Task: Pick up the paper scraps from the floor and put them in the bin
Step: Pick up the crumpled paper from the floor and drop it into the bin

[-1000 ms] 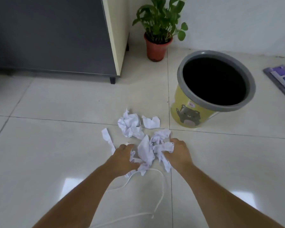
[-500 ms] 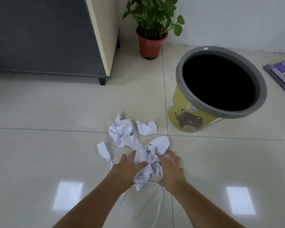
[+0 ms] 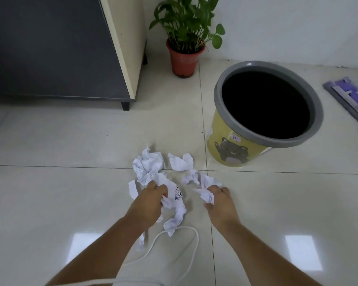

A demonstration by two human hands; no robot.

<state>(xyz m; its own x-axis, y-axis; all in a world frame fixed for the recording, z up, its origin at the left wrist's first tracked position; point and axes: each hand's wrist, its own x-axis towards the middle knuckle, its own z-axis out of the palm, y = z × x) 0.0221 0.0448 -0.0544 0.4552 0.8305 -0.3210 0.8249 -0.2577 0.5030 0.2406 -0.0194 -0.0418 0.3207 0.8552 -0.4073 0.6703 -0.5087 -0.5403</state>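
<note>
My left hand (image 3: 148, 203) clutches crumpled paper scraps (image 3: 174, 200), my right hand (image 3: 218, 200) grips another wad (image 3: 206, 194), bunched for one carry to the bin (image 3: 232, 149) at two o'clock.

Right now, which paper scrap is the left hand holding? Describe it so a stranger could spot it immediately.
Start at the yellow bin with the grey rim, then look down-left to the scattered paper scraps on the tiled floor. The left hand grips a long crumpled scrap that trails down towards a white cord. Unlike its neighbours, it shows a black QR code.
</note>
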